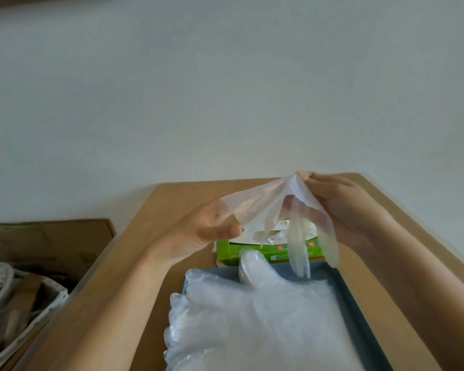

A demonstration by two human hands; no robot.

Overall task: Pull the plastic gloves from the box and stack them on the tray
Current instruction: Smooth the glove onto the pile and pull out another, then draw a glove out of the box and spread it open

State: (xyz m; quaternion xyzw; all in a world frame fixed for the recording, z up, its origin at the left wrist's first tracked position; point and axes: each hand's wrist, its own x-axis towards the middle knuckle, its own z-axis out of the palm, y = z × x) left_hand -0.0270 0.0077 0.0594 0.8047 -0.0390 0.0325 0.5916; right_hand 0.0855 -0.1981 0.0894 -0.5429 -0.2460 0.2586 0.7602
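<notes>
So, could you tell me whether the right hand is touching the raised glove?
Touching. The head view shows the right hand pinching the glove at its upper edge, the plastic gathered at its fingertips.

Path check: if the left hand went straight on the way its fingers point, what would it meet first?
Probably the hanging part of the glove it holds, then the right hand; depth unclear.

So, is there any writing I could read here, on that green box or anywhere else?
Nothing here is readable.
Green box: print on its top and front, too blurred to read.
Red and blue marks on the box front: too small to read.
Held glove, stacked gloves, tray: no writing shows.
</notes>
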